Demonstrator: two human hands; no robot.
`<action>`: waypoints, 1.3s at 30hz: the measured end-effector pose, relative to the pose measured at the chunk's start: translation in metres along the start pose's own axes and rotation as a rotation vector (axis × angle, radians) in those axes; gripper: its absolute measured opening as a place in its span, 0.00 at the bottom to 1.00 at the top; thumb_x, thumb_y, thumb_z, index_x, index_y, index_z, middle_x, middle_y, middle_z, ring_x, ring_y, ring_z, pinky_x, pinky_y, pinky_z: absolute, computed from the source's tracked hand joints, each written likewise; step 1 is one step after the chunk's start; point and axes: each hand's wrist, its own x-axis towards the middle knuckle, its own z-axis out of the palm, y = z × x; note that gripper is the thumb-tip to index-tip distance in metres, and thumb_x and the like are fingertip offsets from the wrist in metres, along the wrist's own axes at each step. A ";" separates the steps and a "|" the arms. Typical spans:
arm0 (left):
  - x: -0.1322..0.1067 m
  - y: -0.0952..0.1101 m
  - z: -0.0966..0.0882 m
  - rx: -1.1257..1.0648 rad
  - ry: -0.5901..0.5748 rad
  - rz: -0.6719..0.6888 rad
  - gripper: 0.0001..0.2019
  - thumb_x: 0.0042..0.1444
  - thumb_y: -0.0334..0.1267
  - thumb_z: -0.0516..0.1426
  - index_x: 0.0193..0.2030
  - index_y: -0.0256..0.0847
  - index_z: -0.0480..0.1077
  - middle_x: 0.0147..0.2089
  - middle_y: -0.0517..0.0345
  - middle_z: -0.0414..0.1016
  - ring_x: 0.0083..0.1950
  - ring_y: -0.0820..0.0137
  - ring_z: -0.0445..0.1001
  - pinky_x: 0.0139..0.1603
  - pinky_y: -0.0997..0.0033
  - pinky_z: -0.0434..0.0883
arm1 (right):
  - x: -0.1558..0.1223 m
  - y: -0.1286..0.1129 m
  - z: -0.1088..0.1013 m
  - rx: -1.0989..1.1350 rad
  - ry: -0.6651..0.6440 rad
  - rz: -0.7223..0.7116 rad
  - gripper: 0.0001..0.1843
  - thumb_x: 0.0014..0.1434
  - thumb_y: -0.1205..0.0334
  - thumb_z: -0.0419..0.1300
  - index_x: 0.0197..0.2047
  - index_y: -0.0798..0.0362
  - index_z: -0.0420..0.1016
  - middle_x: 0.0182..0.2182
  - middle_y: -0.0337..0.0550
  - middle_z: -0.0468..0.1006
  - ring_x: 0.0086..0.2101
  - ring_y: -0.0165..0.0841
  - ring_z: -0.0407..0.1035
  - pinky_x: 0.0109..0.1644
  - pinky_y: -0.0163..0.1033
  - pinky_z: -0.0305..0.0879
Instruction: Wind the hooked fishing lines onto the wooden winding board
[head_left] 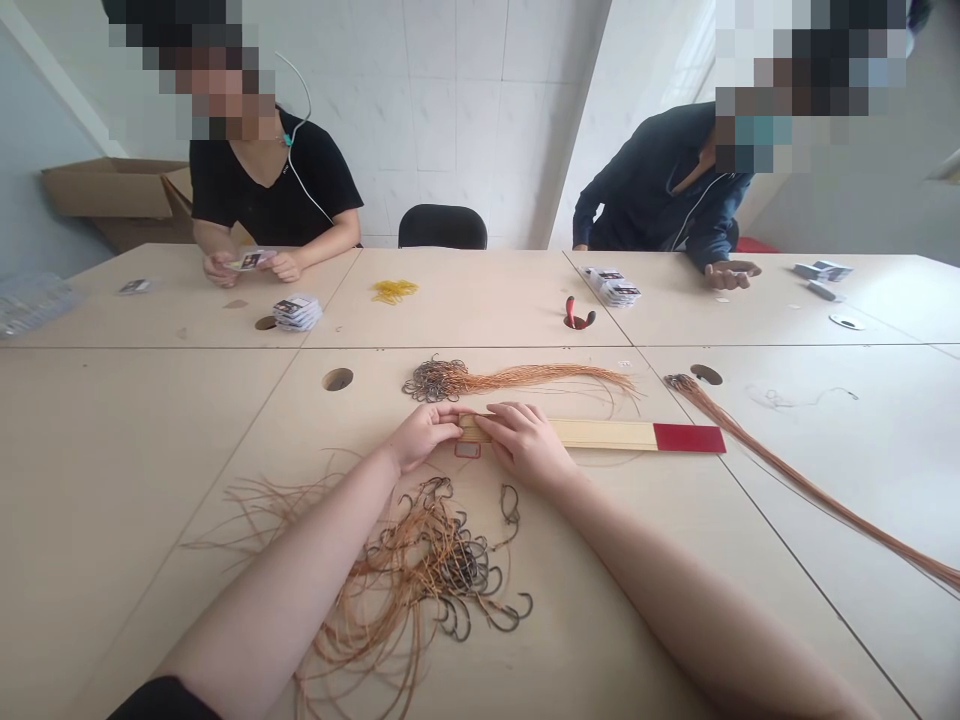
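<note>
My left hand [424, 432] and my right hand [525, 440] meet at the left end of a long flat wooden stick [600, 434] with a red right end [688, 438]. Both hands have their fingers curled and pressed on that end of the stick. Just beyond the stick lies a neat bundle of fish hooks with orange lines [510, 378], its hooks to the left. Between my forearms sits a tangled heap of hooks and orange lines [427, 565]. A small red-edged rectangle [467, 450] lies under my hands.
Another bundle of orange lines [810, 485] runs off to the right. Two people sit across the table, each handling small card packets [297, 311]. Red-handled pliers [577, 315], yellow rubber bands [394, 290], cable holes [337, 379] and a cardboard box [120, 190] are farther away.
</note>
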 end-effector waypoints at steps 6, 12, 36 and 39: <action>-0.002 0.004 0.001 -0.120 0.021 -0.060 0.17 0.43 0.28 0.61 0.44 0.35 0.73 0.38 0.52 0.76 0.37 0.70 0.72 0.41 0.66 0.70 | -0.004 0.007 -0.004 0.000 0.004 -0.052 0.17 0.61 0.65 0.52 0.53 0.50 0.69 0.47 0.48 0.71 0.47 0.36 0.64 0.51 0.45 0.63; 0.002 0.002 -0.001 -0.124 0.023 -0.061 0.16 0.43 0.27 0.60 0.42 0.36 0.74 0.35 0.55 0.76 0.35 0.72 0.72 0.40 0.70 0.68 | 0.000 0.008 -0.010 -0.045 -0.093 -0.073 0.21 0.64 0.62 0.48 0.59 0.49 0.62 0.49 0.49 0.70 0.49 0.38 0.63 0.52 0.46 0.62; 0.002 0.003 0.002 -0.134 -0.004 -0.057 0.16 0.41 0.25 0.61 0.41 0.33 0.72 0.36 0.55 0.76 0.37 0.73 0.73 0.41 0.71 0.68 | -0.008 0.021 -0.004 -0.062 -0.157 -0.065 0.23 0.62 0.59 0.51 0.60 0.51 0.62 0.50 0.48 0.69 0.45 0.37 0.64 0.50 0.44 0.61; 0.002 0.003 0.002 -0.125 -0.006 -0.065 0.16 0.42 0.26 0.61 0.42 0.33 0.72 0.36 0.55 0.76 0.37 0.73 0.73 0.42 0.71 0.68 | -0.007 0.021 -0.004 -0.059 -0.161 -0.059 0.23 0.61 0.59 0.51 0.60 0.51 0.63 0.50 0.48 0.69 0.45 0.37 0.64 0.50 0.44 0.61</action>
